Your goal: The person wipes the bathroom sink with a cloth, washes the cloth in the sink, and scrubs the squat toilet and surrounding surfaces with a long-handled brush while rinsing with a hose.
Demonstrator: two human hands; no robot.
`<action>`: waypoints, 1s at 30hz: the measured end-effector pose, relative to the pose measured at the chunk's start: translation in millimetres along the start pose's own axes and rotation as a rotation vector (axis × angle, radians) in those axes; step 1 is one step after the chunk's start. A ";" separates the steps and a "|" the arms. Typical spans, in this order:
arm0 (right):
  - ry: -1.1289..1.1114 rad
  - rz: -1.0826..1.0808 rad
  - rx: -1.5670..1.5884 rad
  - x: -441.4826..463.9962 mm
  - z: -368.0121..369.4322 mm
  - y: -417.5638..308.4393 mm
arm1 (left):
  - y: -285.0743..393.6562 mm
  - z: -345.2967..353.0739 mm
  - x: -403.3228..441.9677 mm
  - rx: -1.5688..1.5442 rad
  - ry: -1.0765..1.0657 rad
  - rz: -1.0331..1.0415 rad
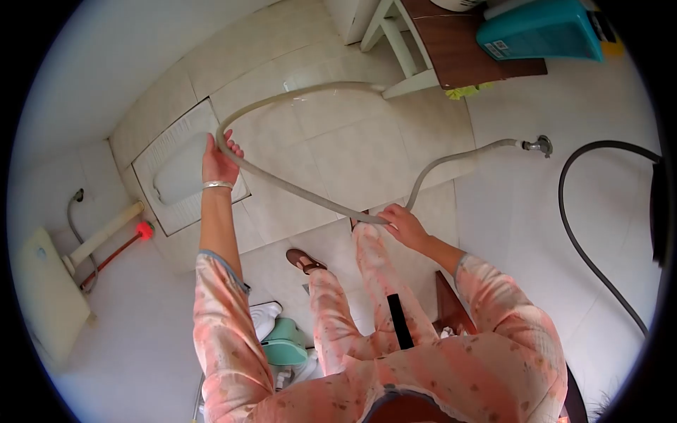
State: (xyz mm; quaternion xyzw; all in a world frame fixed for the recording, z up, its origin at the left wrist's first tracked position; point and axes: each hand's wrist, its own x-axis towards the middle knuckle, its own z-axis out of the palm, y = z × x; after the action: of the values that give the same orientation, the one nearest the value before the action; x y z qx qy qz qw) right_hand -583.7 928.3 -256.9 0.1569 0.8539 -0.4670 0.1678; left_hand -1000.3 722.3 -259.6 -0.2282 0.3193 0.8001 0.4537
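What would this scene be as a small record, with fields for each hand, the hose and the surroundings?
Left hand: hose bend between thumb and fingers
Right hand: fingers closed on the hose
Hose: grey, looping, joined to wall tap; other end unclear near the stool
Stool: brown top, teal bottle on it
Floor: pale tiles, squat toilet set in

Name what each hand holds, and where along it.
The grey hose: the left hand holds it at its wide bend, the right hand further along, toward the tap.
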 end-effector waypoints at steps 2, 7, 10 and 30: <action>0.057 -0.085 -0.055 13.6 11.8 12.1 | 0.3 42.3 -19.6 0.412 0.114 0.110; 0.021 0.321 1.098 103.1 -20.8 -67.7 | -34.6 137.6 -117.0 0.778 -0.015 0.245; -0.047 0.330 1.552 148.8 -70.3 -145.6 | -50.5 139.3 -176.3 1.121 0.023 0.139; 0.525 -0.015 1.033 45.3 121.3 -280.7 | -31.4 67.2 -196.9 0.517 -0.168 -0.065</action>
State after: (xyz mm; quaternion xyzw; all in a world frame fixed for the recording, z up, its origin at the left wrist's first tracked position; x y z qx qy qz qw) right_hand -726.4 685.8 -128.9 0.3232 0.5293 -0.7698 -0.1513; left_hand -882.7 668.3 -93.8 -0.0475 0.4667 0.6930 0.5474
